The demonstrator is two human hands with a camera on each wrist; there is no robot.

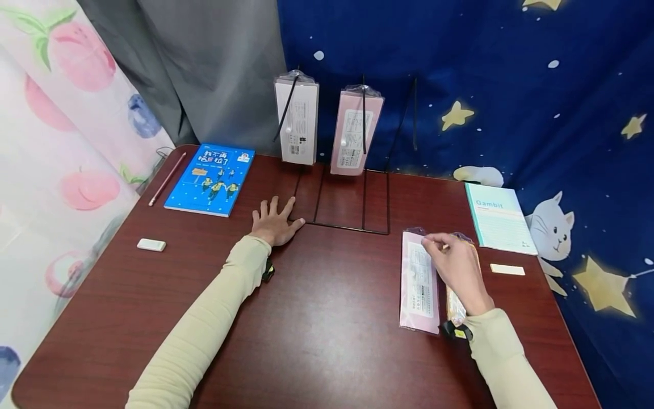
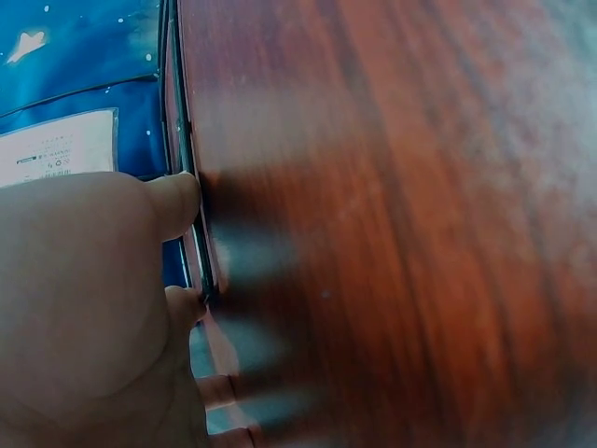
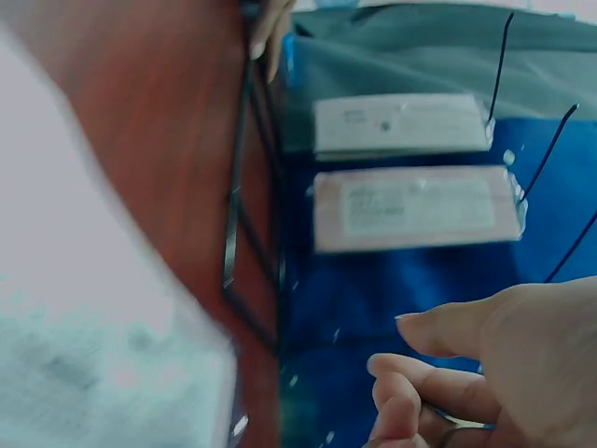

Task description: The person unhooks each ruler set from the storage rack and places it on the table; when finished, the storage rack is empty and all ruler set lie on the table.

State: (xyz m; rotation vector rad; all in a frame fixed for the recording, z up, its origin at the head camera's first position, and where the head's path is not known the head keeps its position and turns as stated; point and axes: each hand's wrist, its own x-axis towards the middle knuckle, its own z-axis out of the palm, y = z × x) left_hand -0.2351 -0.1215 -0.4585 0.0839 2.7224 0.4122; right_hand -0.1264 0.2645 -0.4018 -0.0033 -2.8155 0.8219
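A makeshift recording corner set up in a home-like room: a dark red wooden table (image 1: 317,318) is closed in by hung fabric, a starry blue cat-print sheet (image 1: 511,85) behind it, a grey curtain (image 1: 204,68) at its back left and a peach-print cloth (image 1: 56,113) along its left, with a black wire display rack (image 1: 352,199) at its rear

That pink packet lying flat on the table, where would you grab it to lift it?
Probably at its far top end, coming from above: the pink packet lies flat, and its thin plastic flap there gives fingers an edge to pinch. The right hand already pinches there.
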